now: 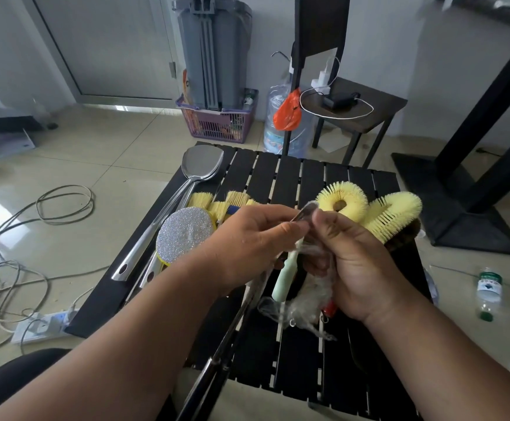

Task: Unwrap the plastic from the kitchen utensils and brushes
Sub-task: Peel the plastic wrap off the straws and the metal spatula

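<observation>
Right now your left hand (256, 238) and right hand (347, 256) both pinch the clear plastic (303, 214) on a green-handled utensil (284, 278) at the table's (265, 168) centre. Yank and it may drop onto the brushes (393, 214) at two o'clock. At twelve o'clock, the purple basket (217, 126) holds, I think, a grey bin (214, 56).

It looked like a home's spare room: a tiled floor (101, 153), a grey mop bucket (214, 50) in a purple basket (217, 126), a water jug (278, 129), loose cables (35, 208).

I see my left hand (247, 238) and right hand (347, 253) pinching clear plastic wrap (306, 287) around a green-handled utensil (284, 278) above the slatted surface (278, 171).
</observation>
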